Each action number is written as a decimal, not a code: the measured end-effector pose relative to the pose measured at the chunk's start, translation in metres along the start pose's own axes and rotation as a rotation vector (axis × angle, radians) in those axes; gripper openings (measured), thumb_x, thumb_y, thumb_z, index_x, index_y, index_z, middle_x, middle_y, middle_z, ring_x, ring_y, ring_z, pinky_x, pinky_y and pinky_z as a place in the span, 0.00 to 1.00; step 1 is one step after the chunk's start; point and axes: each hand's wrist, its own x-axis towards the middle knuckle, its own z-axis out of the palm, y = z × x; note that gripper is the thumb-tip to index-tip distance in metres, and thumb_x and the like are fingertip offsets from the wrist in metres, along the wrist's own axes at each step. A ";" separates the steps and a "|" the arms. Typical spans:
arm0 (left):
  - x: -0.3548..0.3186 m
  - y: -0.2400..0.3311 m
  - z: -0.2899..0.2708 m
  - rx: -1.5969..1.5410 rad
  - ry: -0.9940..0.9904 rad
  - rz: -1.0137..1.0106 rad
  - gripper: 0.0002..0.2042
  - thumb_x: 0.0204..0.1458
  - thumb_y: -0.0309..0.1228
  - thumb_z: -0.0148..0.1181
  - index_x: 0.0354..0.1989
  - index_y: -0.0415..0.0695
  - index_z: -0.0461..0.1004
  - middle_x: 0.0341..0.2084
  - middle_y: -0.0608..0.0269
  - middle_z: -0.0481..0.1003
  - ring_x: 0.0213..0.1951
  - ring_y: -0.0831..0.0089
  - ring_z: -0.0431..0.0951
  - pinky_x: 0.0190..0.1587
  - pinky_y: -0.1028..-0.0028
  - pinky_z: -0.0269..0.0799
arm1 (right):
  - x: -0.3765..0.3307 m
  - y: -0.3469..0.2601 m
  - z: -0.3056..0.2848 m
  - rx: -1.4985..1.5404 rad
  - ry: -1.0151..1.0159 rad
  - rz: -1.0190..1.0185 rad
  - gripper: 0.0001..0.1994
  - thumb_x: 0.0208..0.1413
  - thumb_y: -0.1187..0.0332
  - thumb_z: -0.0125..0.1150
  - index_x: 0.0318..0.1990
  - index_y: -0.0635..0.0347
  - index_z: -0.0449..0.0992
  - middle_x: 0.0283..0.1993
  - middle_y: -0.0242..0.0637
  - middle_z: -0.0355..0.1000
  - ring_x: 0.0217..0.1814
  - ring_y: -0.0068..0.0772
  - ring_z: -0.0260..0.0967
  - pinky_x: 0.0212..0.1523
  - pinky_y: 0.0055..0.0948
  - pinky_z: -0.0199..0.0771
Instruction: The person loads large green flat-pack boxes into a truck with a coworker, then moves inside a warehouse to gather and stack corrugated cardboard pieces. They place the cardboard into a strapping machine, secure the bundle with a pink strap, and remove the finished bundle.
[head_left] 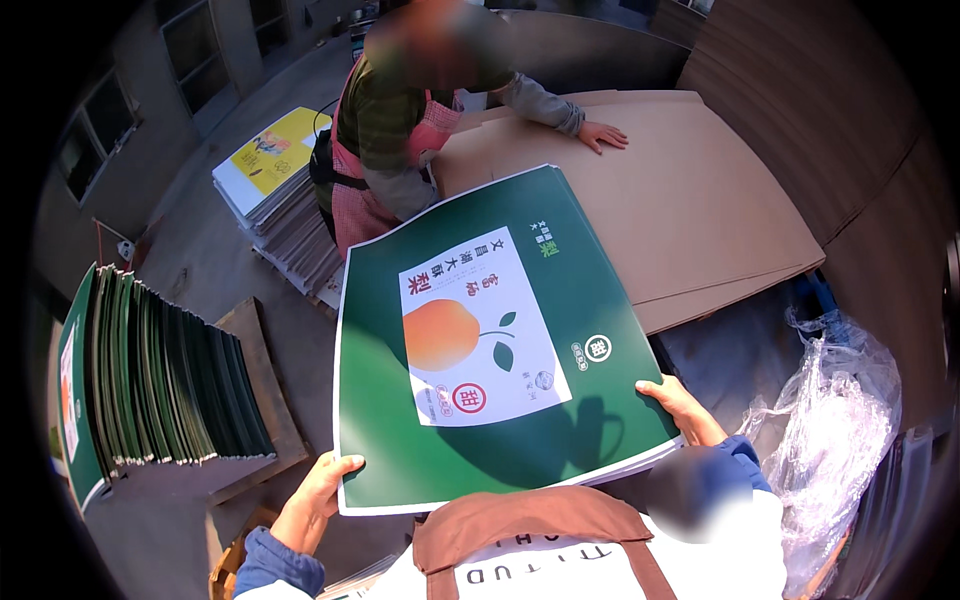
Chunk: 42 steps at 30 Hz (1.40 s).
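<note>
While gripped, sheets [500, 335] bridge hands [308, 500] [688, 408]; thumbs [348, 464] atop.

From afar I am counting my two hands, a left hand [310, 498] and a right hand [690, 411], and one co-worker [385, 135]; I am tallying two aprons, a brown apron [530, 514] and a pink apron [358, 212], two green stacks, a near green stack [480, 330] and a left-side green stack [175, 370], one yellow-topped stack [275, 160], one cardboard stack [690, 200] and one plastic heap [830, 410]
</note>
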 end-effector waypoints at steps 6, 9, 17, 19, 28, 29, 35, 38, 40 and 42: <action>-0.002 -0.006 0.007 -0.032 0.015 0.002 0.15 0.48 0.30 0.63 0.42 0.34 0.74 0.33 0.55 0.78 0.32 0.68 0.81 0.37 0.69 0.79 | 0.002 -0.008 -0.003 -0.028 -0.006 -0.016 0.28 0.48 0.56 0.69 0.52 0.65 0.72 0.43 0.38 0.75 0.43 0.28 0.73 0.45 0.28 0.73; -0.004 -0.003 0.016 -0.035 0.015 -0.010 0.15 0.48 0.30 0.63 0.41 0.34 0.73 0.32 0.55 0.78 0.31 0.68 0.81 0.37 0.69 0.79 | 0.001 -0.006 -0.007 -0.046 -0.002 -0.008 0.28 0.48 0.56 0.69 0.52 0.65 0.72 0.44 0.39 0.75 0.43 0.28 0.73 0.45 0.27 0.73; -0.012 -0.011 0.024 -0.055 0.031 0.002 0.15 0.48 0.30 0.63 0.42 0.34 0.74 0.34 0.54 0.78 0.32 0.67 0.81 0.37 0.68 0.79 | -0.001 -0.007 -0.009 -0.047 -0.025 -0.066 0.25 0.49 0.55 0.68 0.48 0.67 0.74 0.40 0.38 0.75 0.38 0.27 0.73 0.41 0.27 0.74; -0.013 -0.020 0.026 -0.045 0.049 -0.007 0.16 0.48 0.31 0.63 0.42 0.34 0.73 0.34 0.54 0.78 0.33 0.67 0.81 0.37 0.68 0.79 | -0.001 -0.001 -0.015 -0.053 -0.030 -0.070 0.25 0.49 0.55 0.68 0.48 0.67 0.74 0.40 0.38 0.75 0.39 0.27 0.73 0.42 0.27 0.74; -0.023 -0.037 0.035 -0.064 0.045 0.019 0.14 0.48 0.30 0.61 0.40 0.34 0.74 0.33 0.54 0.78 0.32 0.67 0.81 0.37 0.68 0.79 | -0.005 0.009 -0.023 -0.087 -0.061 -0.079 0.25 0.49 0.56 0.68 0.48 0.67 0.74 0.40 0.38 0.75 0.39 0.27 0.73 0.42 0.27 0.74; -0.023 -0.040 0.034 -0.061 0.049 0.016 0.14 0.48 0.30 0.61 0.40 0.34 0.74 0.33 0.54 0.78 0.32 0.67 0.81 0.37 0.68 0.79 | -0.006 0.010 -0.023 -0.094 -0.064 -0.085 0.24 0.49 0.56 0.68 0.48 0.67 0.74 0.40 0.38 0.75 0.38 0.27 0.73 0.42 0.27 0.74; -0.020 -0.065 0.016 -0.073 0.068 0.013 0.13 0.49 0.31 0.60 0.39 0.34 0.75 0.32 0.55 0.78 0.31 0.67 0.80 0.36 0.68 0.78 | -0.013 0.005 -0.010 -0.143 -0.094 -0.069 0.22 0.51 0.59 0.66 0.48 0.67 0.74 0.39 0.38 0.75 0.38 0.26 0.73 0.41 0.26 0.74; -0.016 -0.068 0.023 -0.091 0.059 -0.008 0.14 0.49 0.31 0.60 0.40 0.33 0.74 0.32 0.55 0.78 0.31 0.67 0.80 0.36 0.69 0.78 | -0.015 0.010 -0.020 -0.165 -0.075 -0.085 0.21 0.51 0.60 0.65 0.48 0.67 0.74 0.39 0.38 0.75 0.38 0.26 0.72 0.41 0.26 0.74; -0.004 -0.068 0.027 -0.073 0.014 -0.019 0.15 0.49 0.32 0.60 0.40 0.32 0.74 0.32 0.54 0.78 0.31 0.67 0.80 0.36 0.69 0.78 | -0.019 0.023 -0.024 -0.167 -0.019 -0.121 0.21 0.51 0.60 0.65 0.47 0.67 0.74 0.39 0.38 0.75 0.38 0.26 0.72 0.41 0.26 0.74; 0.004 -0.085 0.024 -0.075 0.040 0.035 0.18 0.48 0.34 0.61 0.43 0.33 0.73 0.33 0.53 0.78 0.31 0.65 0.80 0.36 0.67 0.78 | -0.013 0.022 -0.029 -0.140 -0.047 -0.101 0.21 0.49 0.62 0.66 0.47 0.68 0.74 0.41 0.40 0.75 0.40 0.28 0.73 0.43 0.28 0.74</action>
